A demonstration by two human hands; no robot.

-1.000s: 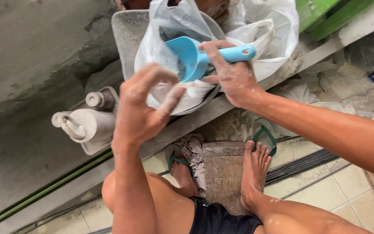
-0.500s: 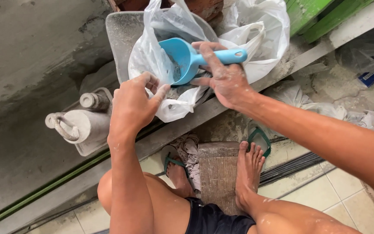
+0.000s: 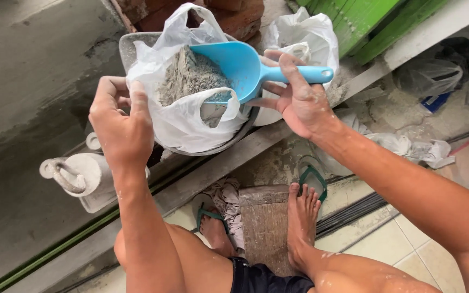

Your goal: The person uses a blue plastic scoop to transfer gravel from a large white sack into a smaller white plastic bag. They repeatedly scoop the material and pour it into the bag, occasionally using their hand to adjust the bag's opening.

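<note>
Up at the far middle, a blue scoop (image 3: pixel 241 65) lies tipped into the mouth of a white plastic bag (image 3: pixel 183 116) that holds a heap of grey powder (image 3: pixel 190 76). The right hand (image 3: pixel 294 97) closes its fingers and thumb around the scoop's handle, which pokes out to the right. The left hand (image 3: pixel 120 122) sits at the bag's left edge with fingers curled, pinching the plastic there. The bag rests in a grey metal bowl (image 3: pixel 137 46) on a concrete ledge (image 3: pixel 234 157). Just right of it, behind the scoop, stands a second white bag (image 3: pixel 299 32), and green boards (image 3: pixel 375 21) lean at the far right. To the left, below the left hand, a pale dusty jug (image 3: pixel 85 179) with a ring handle lies on the ledge. Nearer, two bare feet flank a worn wooden block (image 3: pixel 267 222), the left one in a green sandal (image 3: pixel 204 214).
</note>
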